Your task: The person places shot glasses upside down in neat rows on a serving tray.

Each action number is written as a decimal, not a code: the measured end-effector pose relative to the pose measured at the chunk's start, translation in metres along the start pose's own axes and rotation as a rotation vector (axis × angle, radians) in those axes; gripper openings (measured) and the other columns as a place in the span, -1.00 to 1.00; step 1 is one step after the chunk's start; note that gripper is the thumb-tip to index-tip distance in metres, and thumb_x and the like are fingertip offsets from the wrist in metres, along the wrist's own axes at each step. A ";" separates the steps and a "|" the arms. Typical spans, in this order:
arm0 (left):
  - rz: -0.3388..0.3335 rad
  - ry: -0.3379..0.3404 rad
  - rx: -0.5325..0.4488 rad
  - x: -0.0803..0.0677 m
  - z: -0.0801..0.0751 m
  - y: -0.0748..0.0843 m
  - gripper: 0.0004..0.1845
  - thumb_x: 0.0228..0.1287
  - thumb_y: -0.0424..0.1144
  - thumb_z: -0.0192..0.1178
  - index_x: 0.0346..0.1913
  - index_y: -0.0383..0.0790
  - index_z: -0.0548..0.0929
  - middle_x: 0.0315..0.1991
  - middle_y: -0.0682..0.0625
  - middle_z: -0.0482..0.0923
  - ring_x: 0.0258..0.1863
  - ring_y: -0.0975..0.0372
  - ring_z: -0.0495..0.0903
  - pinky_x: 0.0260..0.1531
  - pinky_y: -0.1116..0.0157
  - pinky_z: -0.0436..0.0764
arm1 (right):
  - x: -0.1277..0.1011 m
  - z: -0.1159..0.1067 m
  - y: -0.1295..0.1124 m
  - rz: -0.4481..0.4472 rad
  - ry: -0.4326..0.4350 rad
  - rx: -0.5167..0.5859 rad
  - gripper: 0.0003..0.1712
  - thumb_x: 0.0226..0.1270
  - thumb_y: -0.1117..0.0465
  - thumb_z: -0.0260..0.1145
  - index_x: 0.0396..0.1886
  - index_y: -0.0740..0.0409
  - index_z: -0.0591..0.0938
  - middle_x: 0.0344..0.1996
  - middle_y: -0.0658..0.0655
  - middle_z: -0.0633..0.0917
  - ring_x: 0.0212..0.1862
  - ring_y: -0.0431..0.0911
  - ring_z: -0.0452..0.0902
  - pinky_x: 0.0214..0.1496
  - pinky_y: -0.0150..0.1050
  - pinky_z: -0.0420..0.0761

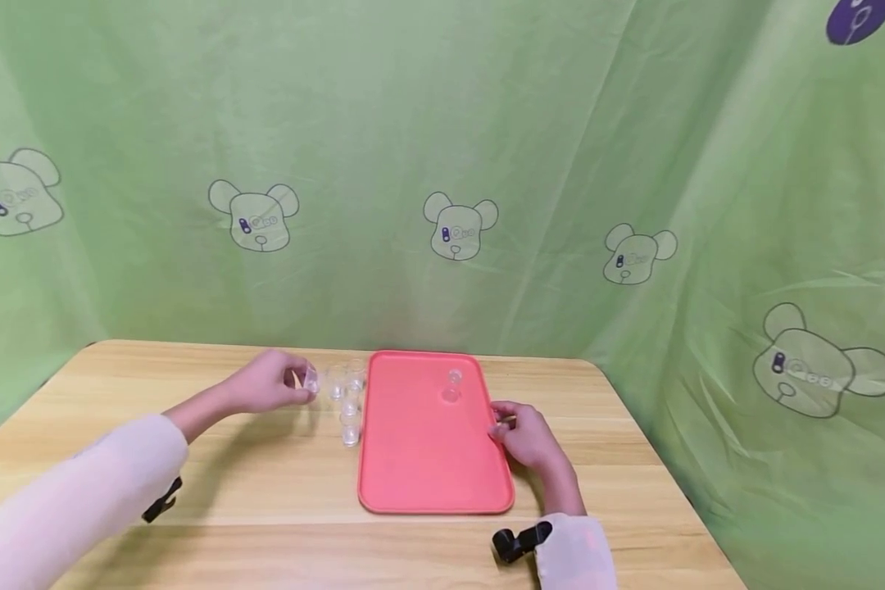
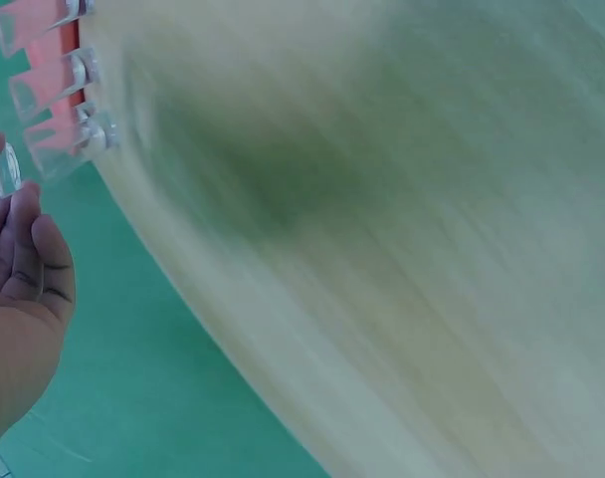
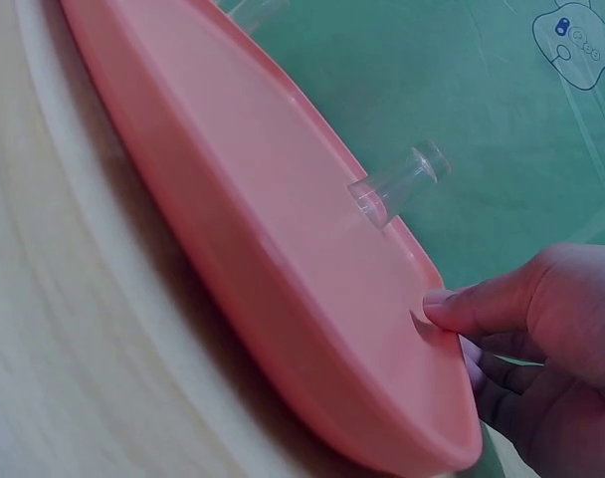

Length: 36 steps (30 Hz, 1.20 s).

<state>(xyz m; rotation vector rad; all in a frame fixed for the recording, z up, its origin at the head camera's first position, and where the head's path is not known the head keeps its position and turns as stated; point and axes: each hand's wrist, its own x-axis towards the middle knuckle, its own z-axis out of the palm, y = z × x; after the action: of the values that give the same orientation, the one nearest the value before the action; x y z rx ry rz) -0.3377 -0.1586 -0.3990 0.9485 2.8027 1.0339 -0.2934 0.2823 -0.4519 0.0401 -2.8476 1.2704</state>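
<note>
The left hand [image 1: 271, 383] pinches a clear cup [image 1: 311, 380]; backdrop lettering [image 1: 812, 377] is blurred.

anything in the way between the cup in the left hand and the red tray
Yes: other clear cups stand on the table along the left side of the red tray, the farther ones directly between it and the held cup in the left hand.

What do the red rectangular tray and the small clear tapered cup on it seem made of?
The red rectangular tray looks like matte moulded plastic: even colour, smoothly rounded rim. The small clear tapered cup looks like glossy glass or plastic; transparency and highlights fit either.
</note>
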 end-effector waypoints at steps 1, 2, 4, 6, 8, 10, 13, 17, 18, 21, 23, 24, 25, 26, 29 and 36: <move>0.010 0.013 0.005 0.001 -0.002 0.002 -0.87 0.18 -0.26 0.43 -0.26 -0.21 0.71 -0.43 0.09 0.63 -0.47 0.28 0.58 -0.46 0.34 0.59 | 0.000 0.000 0.000 0.001 0.000 0.002 -0.49 0.34 0.45 0.30 0.29 0.36 0.57 -0.13 0.18 0.67 -0.24 -0.04 0.55 -0.21 -0.25 0.59; 0.022 0.023 0.012 0.001 -0.003 0.003 -0.87 0.18 -0.26 0.43 -0.26 -0.22 0.72 -0.43 0.09 0.64 -0.47 0.29 0.57 -0.47 0.34 0.58 | 0.000 0.000 0.000 0.001 0.000 0.002 -0.49 0.34 0.45 0.29 0.29 0.36 0.57 -0.13 0.18 0.67 -0.24 -0.04 0.55 -0.21 -0.25 0.58; 0.034 0.043 0.017 0.003 -0.005 0.007 -0.86 0.17 -0.26 0.43 -0.24 -0.21 0.73 -0.42 0.10 0.65 -0.47 0.30 0.58 -0.47 0.35 0.58 | 0.001 0.000 -0.001 0.004 0.000 0.003 -0.49 0.34 0.45 0.29 0.29 0.35 0.57 -0.13 0.18 0.67 -0.24 -0.03 0.55 -0.21 -0.26 0.58; 0.050 0.055 0.019 0.006 -0.007 0.010 -0.87 0.17 -0.27 0.43 -0.23 -0.20 0.74 -0.39 0.10 0.67 -0.47 0.30 0.58 -0.46 0.35 0.58 | 0.001 0.000 -0.001 0.001 -0.001 0.000 -0.49 0.33 0.46 0.29 0.29 0.36 0.57 -0.13 0.19 0.67 -0.24 -0.03 0.56 -0.21 -0.25 0.58; 0.062 0.052 0.020 0.009 -0.007 0.014 -0.90 0.19 -0.26 0.42 -0.25 -0.14 0.74 -0.36 0.12 0.68 -0.45 0.30 0.59 -0.43 0.35 0.59 | 0.000 0.000 -0.001 -0.008 -0.003 -0.005 -0.49 0.33 0.46 0.29 0.29 0.37 0.57 -0.13 0.19 0.67 -0.24 -0.03 0.56 -0.21 -0.24 0.58; 0.070 0.045 0.024 0.013 -0.008 0.018 -0.93 0.20 -0.25 0.42 -0.28 -0.10 0.74 -0.36 0.14 0.69 -0.43 0.30 0.60 -0.41 0.35 0.60 | 0.000 0.000 0.000 -0.010 -0.006 -0.009 -0.49 0.33 0.46 0.29 0.29 0.37 0.57 -0.13 0.19 0.67 -0.23 -0.03 0.56 -0.20 -0.24 0.59; 0.072 0.034 0.028 0.018 -0.007 0.025 -0.94 0.21 -0.22 0.41 -0.30 -0.08 0.73 -0.37 0.14 0.68 -0.42 0.31 0.61 -0.41 0.34 0.60 | 0.000 0.000 0.000 -0.008 -0.005 -0.009 -0.49 0.34 0.46 0.29 0.30 0.37 0.57 -0.13 0.20 0.67 -0.23 -0.03 0.56 -0.19 -0.24 0.59; 0.060 0.022 0.007 0.026 -0.003 0.033 -0.91 0.21 -0.23 0.40 -0.26 -0.14 0.74 -0.34 0.11 0.71 -0.43 0.31 0.63 -0.45 0.34 0.59 | 0.001 0.000 0.000 0.005 -0.002 -0.002 -0.48 0.35 0.46 0.29 0.31 0.35 0.56 -0.12 0.20 0.66 -0.22 -0.02 0.55 -0.19 -0.25 0.59; 0.061 0.019 -0.001 0.028 -0.002 0.035 -0.90 0.21 -0.24 0.39 -0.24 -0.15 0.75 -0.32 0.09 0.72 -0.43 0.31 0.64 -0.46 0.34 0.60 | 0.001 0.000 0.000 0.007 -0.003 0.000 -0.48 0.35 0.46 0.29 0.31 0.35 0.56 -0.12 0.20 0.66 -0.22 -0.02 0.55 -0.19 -0.25 0.59; 0.062 0.003 -0.009 0.035 0.002 0.042 -0.87 0.22 -0.23 0.38 -0.21 -0.19 0.76 -0.30 0.08 0.74 -0.43 0.31 0.65 -0.47 0.34 0.61 | 0.002 0.000 -0.001 0.012 -0.004 0.001 -0.48 0.35 0.45 0.30 0.32 0.34 0.56 -0.12 0.18 0.66 -0.22 -0.02 0.55 -0.19 -0.25 0.59; 0.062 -0.001 -0.009 0.040 0.006 0.046 -0.83 0.22 -0.22 0.38 -0.16 -0.20 0.78 -0.29 0.08 0.75 -0.43 0.31 0.65 -0.47 0.33 0.61 | 0.001 0.001 0.000 0.012 -0.003 0.000 -0.48 0.35 0.45 0.30 0.32 0.34 0.56 -0.12 0.18 0.66 -0.22 -0.02 0.55 -0.19 -0.26 0.59; 0.065 -0.004 -0.013 0.042 0.008 0.048 -0.79 0.22 -0.22 0.37 -0.13 -0.23 0.78 -0.29 0.07 0.75 -0.42 0.31 0.65 -0.47 0.33 0.63 | 0.001 0.001 0.000 0.008 -0.003 -0.003 -0.48 0.35 0.45 0.30 0.32 0.34 0.56 -0.12 0.19 0.66 -0.22 -0.02 0.55 -0.19 -0.26 0.59; 0.068 -0.005 -0.014 0.045 0.009 0.050 -0.78 0.22 -0.22 0.37 -0.12 -0.24 0.79 -0.30 0.07 0.75 -0.42 0.30 0.65 -0.47 0.33 0.63 | 0.001 0.000 -0.001 0.006 -0.002 -0.004 -0.48 0.35 0.45 0.30 0.32 0.34 0.56 -0.12 0.19 0.66 -0.21 -0.02 0.55 -0.19 -0.26 0.58; 0.072 -0.004 -0.015 0.047 0.011 0.052 -0.77 0.22 -0.22 0.36 -0.11 -0.24 0.79 -0.31 0.07 0.75 -0.42 0.29 0.66 -0.48 0.33 0.63 | 0.001 0.000 -0.001 0.003 -0.002 -0.003 -0.48 0.35 0.46 0.29 0.32 0.35 0.56 -0.12 0.20 0.66 -0.21 -0.02 0.55 -0.20 -0.26 0.58; 0.083 -0.003 -0.017 0.055 0.016 0.057 -0.83 0.21 -0.23 0.35 -0.18 -0.22 0.79 -0.36 0.08 0.73 -0.43 0.28 0.65 -0.49 0.34 0.62 | 0.001 0.000 -0.001 0.000 -0.004 -0.005 -0.48 0.35 0.46 0.29 0.32 0.36 0.55 -0.13 0.21 0.65 -0.22 -0.02 0.55 -0.20 -0.26 0.58; 0.077 0.021 0.020 0.071 0.027 0.065 -0.86 0.19 -0.19 0.37 -0.28 -0.18 0.78 -0.41 0.10 0.65 -0.58 0.34 0.48 -0.56 0.38 0.46 | 0.000 0.000 -0.003 0.009 -0.007 -0.002 -0.48 0.36 0.45 0.29 0.32 0.35 0.55 -0.13 0.20 0.65 -0.22 -0.02 0.54 -0.19 -0.26 0.58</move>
<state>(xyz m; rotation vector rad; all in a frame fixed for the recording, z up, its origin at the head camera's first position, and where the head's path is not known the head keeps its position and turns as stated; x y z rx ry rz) -0.3547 -0.0650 -0.3679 1.0625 2.8192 1.0314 -0.2931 0.2808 -0.4498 0.0322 -2.8582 1.2719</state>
